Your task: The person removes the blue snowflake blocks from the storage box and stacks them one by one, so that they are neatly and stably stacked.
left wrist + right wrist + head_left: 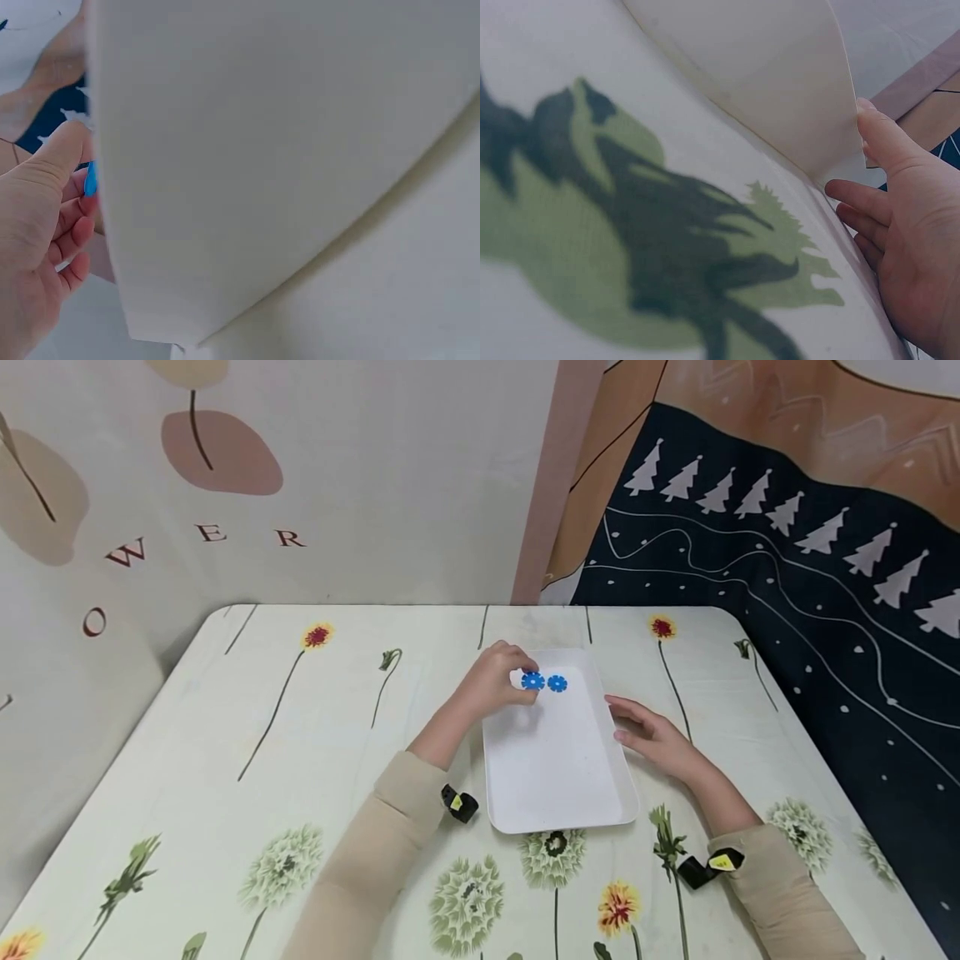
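My left hand (495, 681) pinches a blue notched plastic disc (533, 681) between thumb and fingers, over the far left part of a white tray (562, 768). Just right of it, a second blue notched disc (557, 683) is in the tray's far end. In the left wrist view, a sliver of the held blue disc (91, 180) shows at the fingers; the tray's outer wall (255, 150) hides the rest. Beside the tray's right edge is my right hand (656, 742), fingers loosely bent, holding nothing. Its fingertips touch the tray's side wall (780, 82) in the right wrist view.
A flower-print cloth (337, 760) covers the table under the tray. Behind the table hangs a pale printed wall cloth (390, 485). To the right is a dark cloth with white trees (750, 543). Both wrists carry small black cameras.
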`<state>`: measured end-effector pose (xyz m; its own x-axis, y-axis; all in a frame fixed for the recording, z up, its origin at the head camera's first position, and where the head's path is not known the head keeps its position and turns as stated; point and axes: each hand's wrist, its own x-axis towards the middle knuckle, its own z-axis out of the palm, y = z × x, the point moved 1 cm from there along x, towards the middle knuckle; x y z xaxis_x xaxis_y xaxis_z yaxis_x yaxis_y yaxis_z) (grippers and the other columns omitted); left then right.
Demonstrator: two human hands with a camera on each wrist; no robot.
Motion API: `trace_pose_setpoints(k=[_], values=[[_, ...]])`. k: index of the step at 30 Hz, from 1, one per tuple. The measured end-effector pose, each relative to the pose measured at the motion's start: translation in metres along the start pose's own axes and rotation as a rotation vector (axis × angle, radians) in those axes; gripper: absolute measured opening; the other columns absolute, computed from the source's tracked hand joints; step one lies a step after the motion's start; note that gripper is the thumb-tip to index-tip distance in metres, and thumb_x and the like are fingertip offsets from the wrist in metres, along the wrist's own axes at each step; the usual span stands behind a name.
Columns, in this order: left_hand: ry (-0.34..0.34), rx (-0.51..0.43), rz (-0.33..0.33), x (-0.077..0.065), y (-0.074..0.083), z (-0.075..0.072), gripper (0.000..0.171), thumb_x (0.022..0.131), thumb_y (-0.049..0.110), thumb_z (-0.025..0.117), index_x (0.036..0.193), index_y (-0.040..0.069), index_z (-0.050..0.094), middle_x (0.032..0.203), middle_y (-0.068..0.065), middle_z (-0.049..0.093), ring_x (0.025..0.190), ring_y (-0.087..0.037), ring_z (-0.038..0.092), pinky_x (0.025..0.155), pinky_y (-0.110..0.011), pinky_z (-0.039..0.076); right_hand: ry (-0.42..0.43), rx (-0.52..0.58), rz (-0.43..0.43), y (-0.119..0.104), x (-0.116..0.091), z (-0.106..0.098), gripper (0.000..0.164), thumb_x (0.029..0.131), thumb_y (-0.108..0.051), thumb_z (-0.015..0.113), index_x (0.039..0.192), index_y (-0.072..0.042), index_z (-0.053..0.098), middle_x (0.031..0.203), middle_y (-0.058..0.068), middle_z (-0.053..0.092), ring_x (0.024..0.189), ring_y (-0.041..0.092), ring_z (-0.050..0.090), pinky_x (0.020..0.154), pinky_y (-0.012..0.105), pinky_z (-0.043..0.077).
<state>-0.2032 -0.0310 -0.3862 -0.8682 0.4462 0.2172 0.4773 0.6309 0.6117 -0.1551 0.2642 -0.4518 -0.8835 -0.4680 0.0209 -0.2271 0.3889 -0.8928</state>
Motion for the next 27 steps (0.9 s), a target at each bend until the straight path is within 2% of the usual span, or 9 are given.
trace_pose_setpoints(k=[5,12,27], values=[[0.010,-0.022,0.034,-0.013,0.005,-0.003,0.032,0.074,0.017,0.081,0.103,0.006,0.073,0.099,-0.002,0.066,0.095,-0.015,0.049,0.080,-0.025,0.046,0.002,0.007,0.002,0.000,0.000,0.000,0.056,0.097,-0.015,0.057,0.148,-0.010,0.035,0.143,0.021,0.040,0.134,0.036,0.033,0.107,0.053,0.023],[0.011,-0.012,0.130,-0.033,0.008,-0.011,0.030,0.072,0.015,0.081,0.098,0.003,0.073,0.096,-0.003,0.065,0.094,-0.016,0.050,0.079,-0.023,0.046,0.004,0.004,-0.007,-0.001,0.001,-0.001,0.055,0.097,-0.013,0.057,0.148,-0.009,0.036,0.142,0.021,0.042,0.133,0.037,0.034,0.107,0.054,0.022],[0.041,-0.079,0.178,-0.079,-0.004,-0.038,0.026,0.072,0.009,0.081,0.096,0.003,0.072,0.096,-0.003,0.064,0.097,-0.018,0.051,0.080,-0.035,0.050,0.003,0.013,0.003,-0.001,0.000,0.000,0.056,0.097,-0.013,0.057,0.148,-0.009,0.035,0.142,0.022,0.041,0.133,0.036,0.034,0.107,0.053,0.022]])
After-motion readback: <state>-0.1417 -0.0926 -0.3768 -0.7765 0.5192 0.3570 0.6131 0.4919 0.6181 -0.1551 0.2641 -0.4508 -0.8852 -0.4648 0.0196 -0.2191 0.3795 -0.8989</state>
